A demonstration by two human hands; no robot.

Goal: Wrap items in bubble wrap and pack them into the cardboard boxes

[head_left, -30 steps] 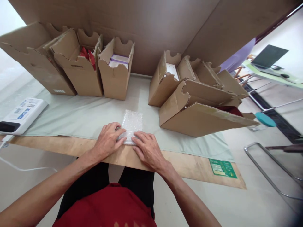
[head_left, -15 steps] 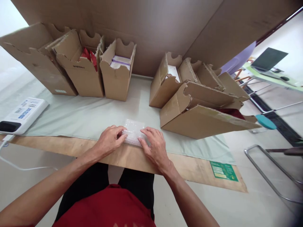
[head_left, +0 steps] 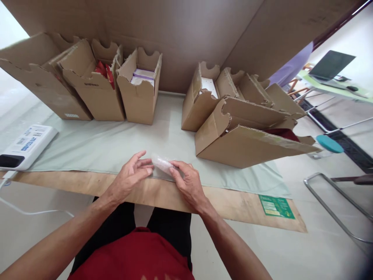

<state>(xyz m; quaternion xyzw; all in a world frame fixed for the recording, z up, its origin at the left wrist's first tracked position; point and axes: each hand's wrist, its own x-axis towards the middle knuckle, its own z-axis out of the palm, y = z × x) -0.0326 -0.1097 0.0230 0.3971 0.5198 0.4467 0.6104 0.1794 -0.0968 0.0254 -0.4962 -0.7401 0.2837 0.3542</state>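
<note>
Looking down from the head view, I find a small piece of bubble wrap [head_left: 161, 163] between the two hands, near the front edge of the bench [head_left: 227, 199] and over the pale cloth [head_left: 167, 136] that covers most of it. The right hand [head_left: 188, 182] has it by its right end, thumb on the near side and fingers on the far side, pinching it. The left hand [head_left: 131, 177] is open, fingers spread and slightly curled, its tips just beside the bundle's left end (whether they brush it, I cannot tell). The wrap stands as a narrow, elongated bundle lying aslant, so the step in hand looks to be folding or rolling it; whether anything sits inside is hidden by the cloudy plastic. As I judge it, the next move calls for the left fingers to close on the loose end, level with the right, so that both ends are under control, with a light pressure, since such springy film tends to unfurl. Beyond the hands, cardboard boxes stand to the left [head_left: 136, 103] and right [head_left: 215, 134], leaving room between them, and a white device [head_left: 37, 144] sits well apart at the far left.
</note>
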